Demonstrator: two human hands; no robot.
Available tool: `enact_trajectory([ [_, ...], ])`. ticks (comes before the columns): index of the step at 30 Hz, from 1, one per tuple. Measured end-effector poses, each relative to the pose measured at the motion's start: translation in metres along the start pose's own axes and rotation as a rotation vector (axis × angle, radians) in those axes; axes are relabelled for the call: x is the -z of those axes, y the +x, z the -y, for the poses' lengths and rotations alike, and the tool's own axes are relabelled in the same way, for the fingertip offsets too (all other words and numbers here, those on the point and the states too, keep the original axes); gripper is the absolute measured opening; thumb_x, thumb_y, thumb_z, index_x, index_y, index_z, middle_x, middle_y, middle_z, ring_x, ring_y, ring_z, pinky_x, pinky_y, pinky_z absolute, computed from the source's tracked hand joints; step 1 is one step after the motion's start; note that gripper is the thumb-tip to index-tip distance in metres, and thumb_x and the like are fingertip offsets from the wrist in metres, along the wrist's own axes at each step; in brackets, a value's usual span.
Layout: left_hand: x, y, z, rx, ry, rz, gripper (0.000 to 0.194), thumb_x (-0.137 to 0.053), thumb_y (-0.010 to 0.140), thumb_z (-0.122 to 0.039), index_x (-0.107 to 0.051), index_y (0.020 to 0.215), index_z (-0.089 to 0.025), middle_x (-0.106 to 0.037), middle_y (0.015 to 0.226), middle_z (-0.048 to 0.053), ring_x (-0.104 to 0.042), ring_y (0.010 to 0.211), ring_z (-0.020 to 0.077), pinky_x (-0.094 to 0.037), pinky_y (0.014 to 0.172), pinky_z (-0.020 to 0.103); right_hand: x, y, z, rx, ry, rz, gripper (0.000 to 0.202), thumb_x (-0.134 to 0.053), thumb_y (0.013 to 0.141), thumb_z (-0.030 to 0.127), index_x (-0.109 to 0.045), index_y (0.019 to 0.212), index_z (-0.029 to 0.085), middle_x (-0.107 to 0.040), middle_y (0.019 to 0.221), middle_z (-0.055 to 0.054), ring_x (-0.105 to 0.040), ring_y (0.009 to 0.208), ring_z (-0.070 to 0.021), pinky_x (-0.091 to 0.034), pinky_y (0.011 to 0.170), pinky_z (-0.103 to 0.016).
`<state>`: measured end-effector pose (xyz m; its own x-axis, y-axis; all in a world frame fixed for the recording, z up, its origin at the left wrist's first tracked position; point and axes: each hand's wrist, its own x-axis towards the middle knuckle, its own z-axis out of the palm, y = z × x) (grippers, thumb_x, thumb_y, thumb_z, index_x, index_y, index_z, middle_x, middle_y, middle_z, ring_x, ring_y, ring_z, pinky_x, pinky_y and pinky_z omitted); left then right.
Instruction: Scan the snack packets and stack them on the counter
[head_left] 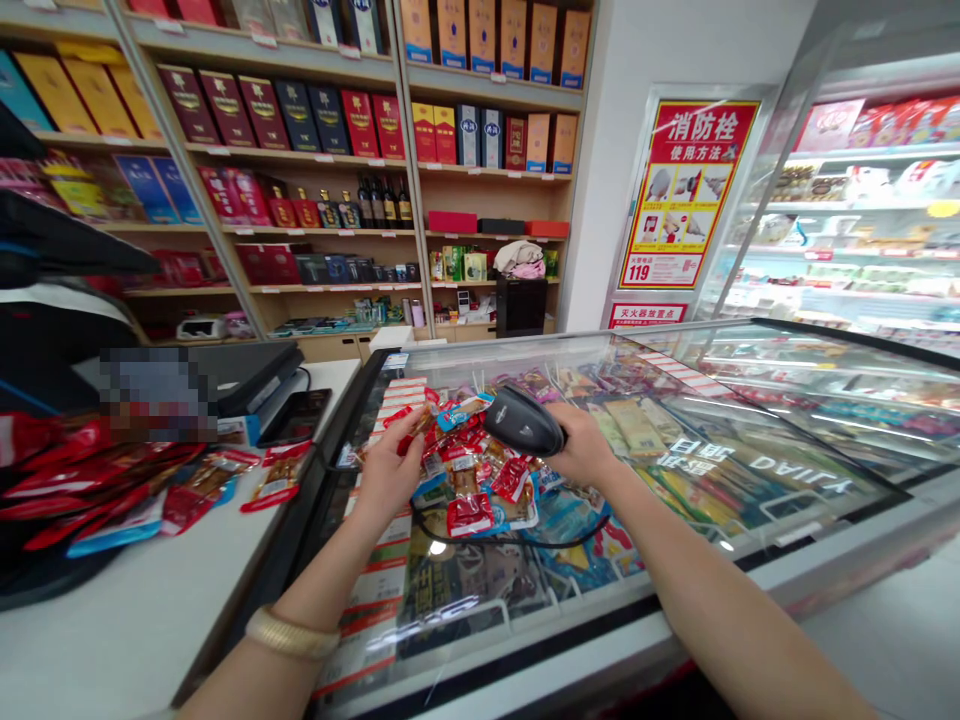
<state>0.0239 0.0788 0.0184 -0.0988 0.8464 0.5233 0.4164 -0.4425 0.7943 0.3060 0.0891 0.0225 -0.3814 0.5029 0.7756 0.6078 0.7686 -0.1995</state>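
Observation:
My right hand is wrapped around a black barcode scanner, whose head points left over a pile of snack packets. My left hand pinches a small red snack packet at the pile's left edge, its fingers partly covering it. A blue-and-red packet lies between the scanner head and my left fingers. The pile rests on the glass lid of a chest freezer. From the scanner a black cable curves across the glass below the pile.
On the white counter at left lie more red and blue snack packets, beside dark checkout equipment. Shelves of boxed bottles line the back wall. A lit display fridge stands at right.

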Motion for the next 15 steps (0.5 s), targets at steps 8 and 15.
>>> enact_trajectory([
  [8,-0.039,0.030,-0.016,-0.329,0.654,0.194,0.041,-0.042,0.092,-0.022,-0.064,0.125,-0.031,-0.061,0.126,0.011,-0.054,0.119,0.0274,-0.040,0.102,0.048,0.001,-0.003,-0.020,-0.117,-0.057,-0.104,0.027,-0.065,0.073,0.032,-0.066,0.097,0.019,-0.073,0.089,-0.009,-0.068,0.079,-0.0242,-0.053,0.074,-0.033],
  [15,-0.046,0.028,-0.001,-0.257,0.527,0.196,0.052,-0.031,0.096,-0.036,-0.041,0.147,-0.025,-0.043,0.142,0.017,-0.043,0.131,0.0297,-0.037,0.105,0.051,-0.003,-0.003,-0.019,-0.126,-0.105,-0.077,0.021,-0.062,0.074,0.031,-0.067,0.091,0.020,-0.073,0.085,-0.009,-0.068,0.076,-0.0241,-0.052,0.071,-0.032],
])
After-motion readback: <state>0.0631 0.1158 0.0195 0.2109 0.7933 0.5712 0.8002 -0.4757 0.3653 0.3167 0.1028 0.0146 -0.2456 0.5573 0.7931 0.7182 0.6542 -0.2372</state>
